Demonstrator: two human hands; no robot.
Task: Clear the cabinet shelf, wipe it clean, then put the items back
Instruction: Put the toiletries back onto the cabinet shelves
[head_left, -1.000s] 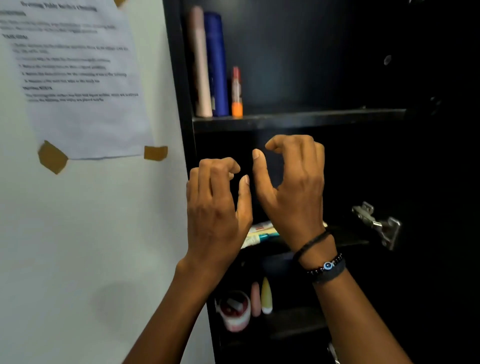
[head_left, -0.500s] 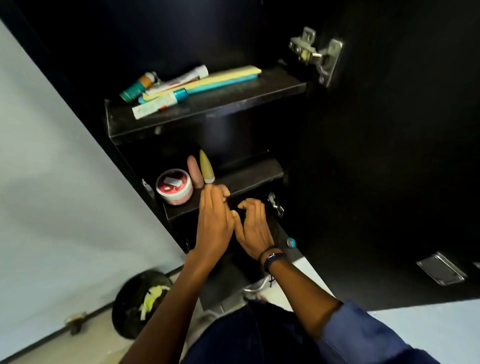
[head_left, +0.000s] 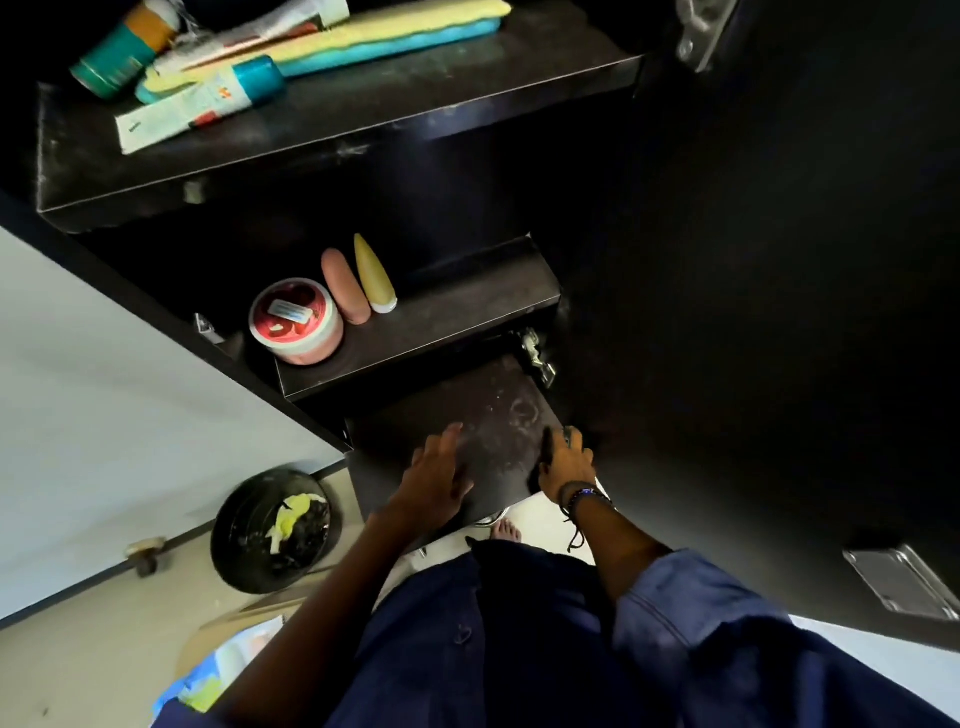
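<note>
1. A pale wall and a floor bin (head_left: 272, 530) lie left of the open black cabinet (head_left: 727, 260).
2. The upper shelf (head_left: 363, 119) carries tubes, and the middle shelf (head_left: 441, 322) holds a red-lidded jar (head_left: 296, 322) and two slim bottles. Neither looks cleared.
3. The bottom shelf (head_left: 498, 415) is bare but smudged, so wiping seems undone. No cloth shows.
4. The left hand (head_left: 436, 483) spreads straight-fingered over it, holding nothing.
5. The right hand (head_left: 566, 465) curls at the shelf's right edge. Whether it grips anything, I cannot tell.

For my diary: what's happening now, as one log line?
left hand: open, over bottom shelf | right hand: at shelf's right edge, grip unclear | jar: on shelf above
</note>
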